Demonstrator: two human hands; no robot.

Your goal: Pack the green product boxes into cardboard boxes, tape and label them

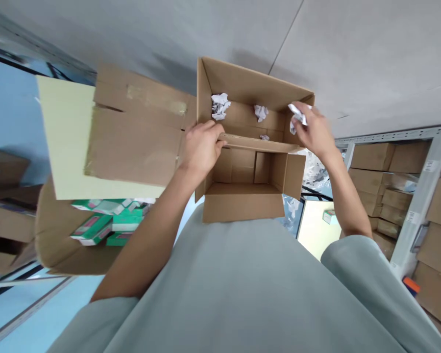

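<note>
An open cardboard box [255, 78] stands in front of me, with several crumpled pieces of white paper [220, 106] inside. My left hand [204, 144] grips the near rim at the box's left corner, fingers over the edge. My right hand [312, 127] is at the box's right end, its fingers closed on another crumpled paper [297, 115]. Nearer to my body, a second open box [242, 208] sits against the first, its flaps folded out; no contents show in the part I can see.
Flattened cardboard [135, 132] lies on a pale yellow board [68, 142] at the left. Below it a large carton [55, 230] holds green and white boxes [127, 220]. Shelves with cartons [371, 157] stand at the right. A grey wall [353, 59] rises behind the box.
</note>
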